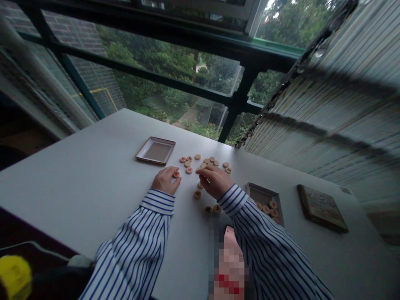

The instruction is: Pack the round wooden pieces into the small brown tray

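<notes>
Wooden Chinese chess pieces (pixel 189 170), round with red or dark characters and some showing plain tops, lie scattered on the white table (pixel 103 175). My left hand (pixel 164 181) is closed, thumb and fingers around a red-marked piece (pixel 176 174) close to the tabletop. To its right, my right hand (pixel 216 180) reaches in over the scattered pieces. Its fingertips pinch a piece (pixel 199 170), partly hidden by the fingers. Dark-marked pieces (pixel 197 194) lie just below this hand, near its wrist.
A shallow tray (pixel 171 152) lies beyond my left hand. On the right, a box (pixel 279 199) holds several red-marked pieces, partly behind my sleeve. Farther right is a flat, worn, patterned box or book (pixel 323 208). A pink, blurred-out object (pixel 229 235) lies beside my right forearm. Windows border the far edge.
</notes>
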The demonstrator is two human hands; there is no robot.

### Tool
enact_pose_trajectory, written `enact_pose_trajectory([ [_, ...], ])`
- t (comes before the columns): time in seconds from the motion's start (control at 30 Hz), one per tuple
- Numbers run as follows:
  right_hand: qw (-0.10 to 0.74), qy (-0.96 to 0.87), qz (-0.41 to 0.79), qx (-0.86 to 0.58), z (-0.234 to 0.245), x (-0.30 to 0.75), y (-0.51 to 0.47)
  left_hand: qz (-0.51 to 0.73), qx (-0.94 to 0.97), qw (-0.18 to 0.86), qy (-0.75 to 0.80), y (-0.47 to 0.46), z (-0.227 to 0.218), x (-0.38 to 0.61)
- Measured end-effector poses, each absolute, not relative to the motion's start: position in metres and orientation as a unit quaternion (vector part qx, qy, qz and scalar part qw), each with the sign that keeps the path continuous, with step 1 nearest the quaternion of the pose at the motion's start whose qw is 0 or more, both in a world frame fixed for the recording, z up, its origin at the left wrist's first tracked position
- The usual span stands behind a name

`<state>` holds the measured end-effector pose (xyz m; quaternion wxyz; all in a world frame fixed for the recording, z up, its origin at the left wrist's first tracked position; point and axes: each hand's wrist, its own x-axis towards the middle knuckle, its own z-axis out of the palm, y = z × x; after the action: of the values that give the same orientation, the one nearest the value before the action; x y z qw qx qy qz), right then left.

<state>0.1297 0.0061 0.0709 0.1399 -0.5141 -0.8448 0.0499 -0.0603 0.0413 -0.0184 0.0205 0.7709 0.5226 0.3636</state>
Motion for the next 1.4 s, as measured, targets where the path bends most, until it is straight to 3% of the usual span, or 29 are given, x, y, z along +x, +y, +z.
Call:
enact_pose_trajectory([
  [0.93, 0.137, -0.848, 0.049, -0.51, 0.057, 0.135, 0.002, 0.33, 0.769, -0.012, 0.547, 0.044, -0.025, -0.062],
  [1.4, 0.124, -0.844, 0.059, -0.518, 0.057, 0.135, 0.001, 0.409, 0.74, -0.004, 0.534, 0.038, -0.013, -0.055],
])
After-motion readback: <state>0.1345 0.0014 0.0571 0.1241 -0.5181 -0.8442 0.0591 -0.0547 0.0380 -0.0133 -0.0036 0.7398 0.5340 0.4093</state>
